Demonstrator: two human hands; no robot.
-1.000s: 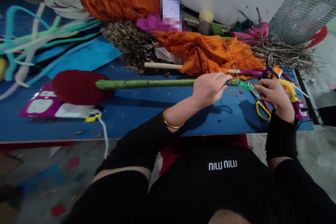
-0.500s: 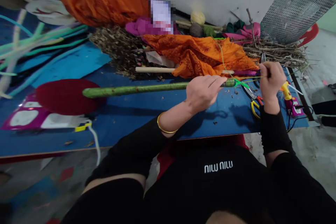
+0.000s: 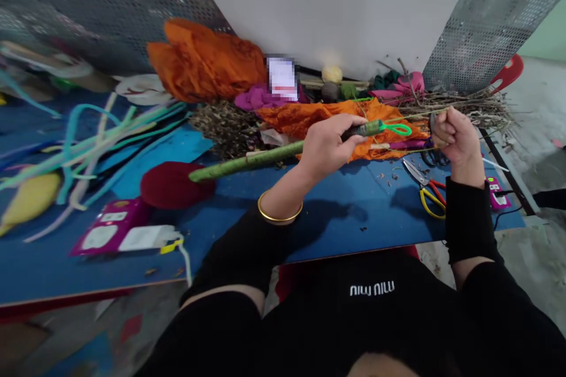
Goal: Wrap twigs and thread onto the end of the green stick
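My left hand (image 3: 329, 144) is closed around a green-wrapped stick (image 3: 247, 165) near its right end. At the far left end of the stick is a dark red oval piece (image 3: 165, 185). Past my fingers the stick shows a dark section, then a green end with a bright green loop (image 3: 400, 129) sticking out. My right hand (image 3: 455, 134), fingers curled together, grips a thin yellowish-green thread (image 3: 420, 114) that runs leftward toward the stick's end. Scissors (image 3: 424, 188) with red and yellow handles lie open on the blue table, just left of my right wrist.
Orange cloth (image 3: 309, 115), dried twigs (image 3: 469, 106) and yarn balls (image 3: 331, 74) line the table's back. Pale and turquoise strips (image 3: 88, 147) spread at left. A purple power strip (image 3: 110, 227) with a white plug lies at front left; another purple socket (image 3: 498, 191) sits at right.
The stick's right end has risen, so it now slants upward to the right. The bright green loop stands out more openly. My view has shifted, showing more of the table's left.
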